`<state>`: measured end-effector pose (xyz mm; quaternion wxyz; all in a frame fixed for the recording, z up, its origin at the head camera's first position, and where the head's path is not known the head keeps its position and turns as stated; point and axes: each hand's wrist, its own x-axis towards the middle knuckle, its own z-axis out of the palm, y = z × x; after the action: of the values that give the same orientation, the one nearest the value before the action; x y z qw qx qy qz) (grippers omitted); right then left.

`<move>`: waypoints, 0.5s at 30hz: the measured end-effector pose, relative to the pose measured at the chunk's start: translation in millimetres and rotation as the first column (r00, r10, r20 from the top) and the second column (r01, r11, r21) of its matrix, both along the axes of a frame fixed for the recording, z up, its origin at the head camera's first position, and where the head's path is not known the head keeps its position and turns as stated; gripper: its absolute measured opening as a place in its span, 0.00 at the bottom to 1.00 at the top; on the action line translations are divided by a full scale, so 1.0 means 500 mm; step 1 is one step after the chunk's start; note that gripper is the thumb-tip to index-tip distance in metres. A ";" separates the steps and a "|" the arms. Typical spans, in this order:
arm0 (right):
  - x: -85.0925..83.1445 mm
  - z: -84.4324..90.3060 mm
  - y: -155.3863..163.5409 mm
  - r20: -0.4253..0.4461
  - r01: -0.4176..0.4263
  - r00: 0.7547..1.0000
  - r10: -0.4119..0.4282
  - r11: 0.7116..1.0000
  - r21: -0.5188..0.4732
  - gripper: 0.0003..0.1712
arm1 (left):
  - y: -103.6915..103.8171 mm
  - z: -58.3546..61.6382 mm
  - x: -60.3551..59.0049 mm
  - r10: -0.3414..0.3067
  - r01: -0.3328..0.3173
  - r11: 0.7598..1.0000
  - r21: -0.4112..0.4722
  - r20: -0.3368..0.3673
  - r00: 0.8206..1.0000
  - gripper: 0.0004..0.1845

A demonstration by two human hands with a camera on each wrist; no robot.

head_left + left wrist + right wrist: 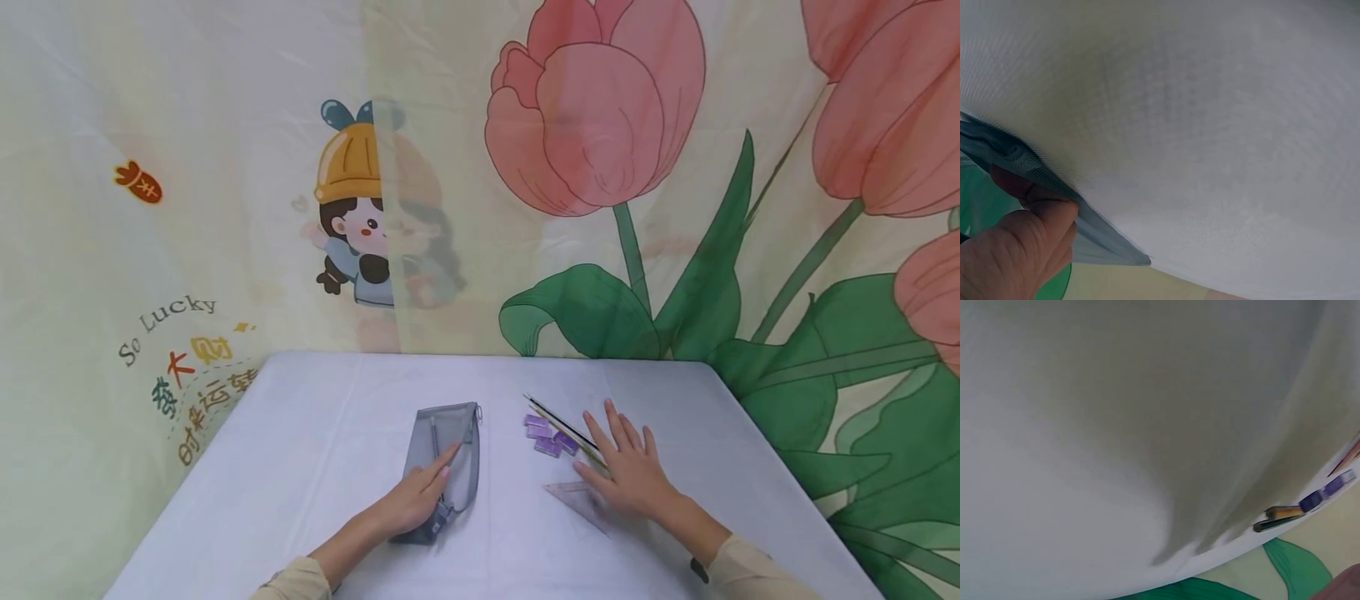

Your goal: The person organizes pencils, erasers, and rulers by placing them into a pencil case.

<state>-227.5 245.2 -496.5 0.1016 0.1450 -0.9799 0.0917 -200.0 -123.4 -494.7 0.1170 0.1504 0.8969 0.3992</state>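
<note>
A grey see-through mesh pencil case [442,425] lies left of the table's middle, with a zip along its right side. My left hand [412,502] is on its lower part, index finger stretched over the mesh. In the left wrist view, the thumb and fingers grip the folded edge of the pencil case [1100,234]. My right hand [633,473] is spread with fingers apart, over the lower ends of some thin pencils [551,415] and overlapping a clear triangular set square [573,498]. Several small purple blocks [547,447] lie beside the pencils.
A white cloth covers the table [345,433]. Behind its far edge hangs a curtain [450,333] printed with tulips and a cartoon figure. In the right wrist view, pencil ends [1282,512] and purple blocks [1329,489] show near the table's edge.
</note>
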 end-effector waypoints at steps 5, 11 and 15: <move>-0.017 -0.009 0.023 0.032 0.030 0.999 -0.031 0.999 0.018 0.48 | -0.002 -0.002 0.000 0.005 -0.005 1.000 0.006 -0.003 1.000 0.26; -0.034 -0.017 0.050 0.028 0.001 1.000 0.000 1.000 -0.026 0.49 | -0.001 -0.004 -0.003 0.007 -0.007 1.000 0.002 -0.011 1.000 0.26; -0.044 -0.022 0.063 0.008 -0.013 1.000 0.014 1.000 -0.013 0.47 | -0.001 -0.002 -0.002 0.004 -0.004 1.000 0.007 -0.008 1.000 0.26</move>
<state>-249.2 276.6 -507.5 0.0979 0.1505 -0.9787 0.0994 -201.0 -123.8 -495.5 0.1120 0.1507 0.8963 0.4017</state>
